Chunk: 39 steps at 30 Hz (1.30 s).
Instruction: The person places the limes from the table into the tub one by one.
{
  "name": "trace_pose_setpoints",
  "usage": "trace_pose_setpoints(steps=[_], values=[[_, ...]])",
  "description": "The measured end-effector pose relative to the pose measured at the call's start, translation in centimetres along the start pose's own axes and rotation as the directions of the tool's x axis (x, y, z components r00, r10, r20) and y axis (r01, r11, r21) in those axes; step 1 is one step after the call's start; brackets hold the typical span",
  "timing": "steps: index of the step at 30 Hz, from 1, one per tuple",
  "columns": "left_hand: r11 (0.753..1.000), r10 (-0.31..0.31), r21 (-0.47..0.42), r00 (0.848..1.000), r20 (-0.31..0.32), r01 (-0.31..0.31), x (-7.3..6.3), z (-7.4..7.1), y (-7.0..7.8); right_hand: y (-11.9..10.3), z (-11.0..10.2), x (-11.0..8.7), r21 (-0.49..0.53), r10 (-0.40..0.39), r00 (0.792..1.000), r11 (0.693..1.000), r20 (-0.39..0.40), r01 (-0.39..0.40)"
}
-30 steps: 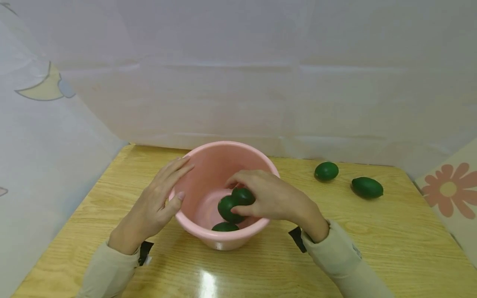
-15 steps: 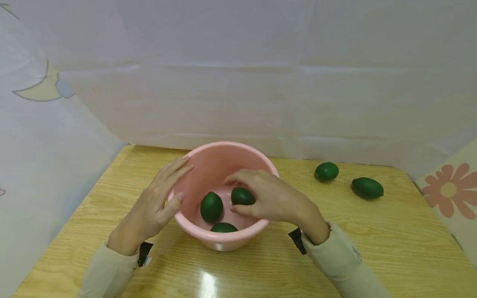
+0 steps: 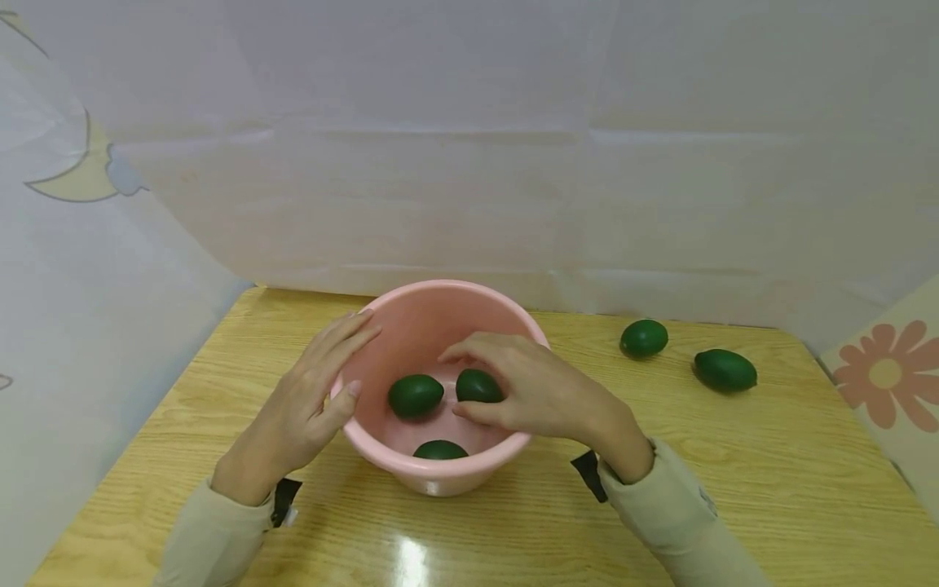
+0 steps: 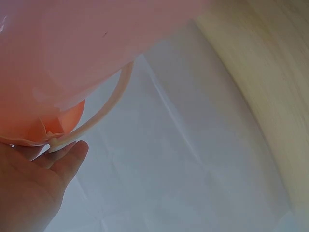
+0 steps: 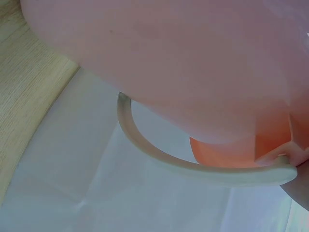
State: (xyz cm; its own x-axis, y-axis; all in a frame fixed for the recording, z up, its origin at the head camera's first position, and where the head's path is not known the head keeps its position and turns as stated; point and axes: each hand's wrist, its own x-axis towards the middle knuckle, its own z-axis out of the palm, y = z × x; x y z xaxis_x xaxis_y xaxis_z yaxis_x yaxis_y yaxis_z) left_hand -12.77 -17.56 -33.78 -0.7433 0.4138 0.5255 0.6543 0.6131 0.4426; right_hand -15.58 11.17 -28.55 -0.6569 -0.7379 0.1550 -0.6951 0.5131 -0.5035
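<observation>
A pink bucket point(image 3: 447, 466) stands at the middle of the table in the head view. Three dark green limes show inside: a left lime point(image 3: 416, 396), a front lime point(image 3: 440, 450) partly covered by the rim, and a right lime point(image 3: 478, 386). My left hand point(image 3: 304, 399) rests on the left rim with fairly straight fingers. In the left wrist view its fingertips touch near the pivot of the bucket's handle point(image 4: 108, 101). My right hand point(image 3: 539, 387) reaches over the right rim, thumb and fingers spread apart; the right lime shows in the gap below them, partly covered by the hand.
On the table point(image 3: 770, 489) at the back right lie a rounder lime point(image 3: 644, 338) and a longer, pointed one point(image 3: 725, 371). A pale sheet point(image 3: 469, 163) rises behind the table's back edge. The handle point(image 5: 159, 152) hangs on the bucket's outer side.
One lime has left my right hand's thumb, dropped to the left inside the bucket and rolled from upright to lying sideways. Both hands have hardly moved.
</observation>
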Motion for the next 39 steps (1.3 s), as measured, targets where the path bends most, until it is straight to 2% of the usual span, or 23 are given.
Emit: trace_pose_setpoints(steps=[22, 31, 39], values=[[1.000, -0.003, 0.011, 1.000, 0.003, 0.003, -0.1, 0.0, 0.1, 0.0, -0.2, -0.3, 0.005, -0.023, 0.998, 1.000, -0.057, 0.023], [1.000, -0.014, 0.007, 1.000, 0.011, 0.014, -0.1, 0.0, 0.2, 0.2, -0.6, -0.9, -0.003, -0.008, 0.995, 1.000, -0.101, 0.008], [1.000, 0.019, -0.007, 0.999, -0.027, -0.019, 0.1, 0.2, 0.1, 0.4, -1.2, -1.5, 0.003, -0.009, 0.992, 1.000, -0.124, 0.010]])
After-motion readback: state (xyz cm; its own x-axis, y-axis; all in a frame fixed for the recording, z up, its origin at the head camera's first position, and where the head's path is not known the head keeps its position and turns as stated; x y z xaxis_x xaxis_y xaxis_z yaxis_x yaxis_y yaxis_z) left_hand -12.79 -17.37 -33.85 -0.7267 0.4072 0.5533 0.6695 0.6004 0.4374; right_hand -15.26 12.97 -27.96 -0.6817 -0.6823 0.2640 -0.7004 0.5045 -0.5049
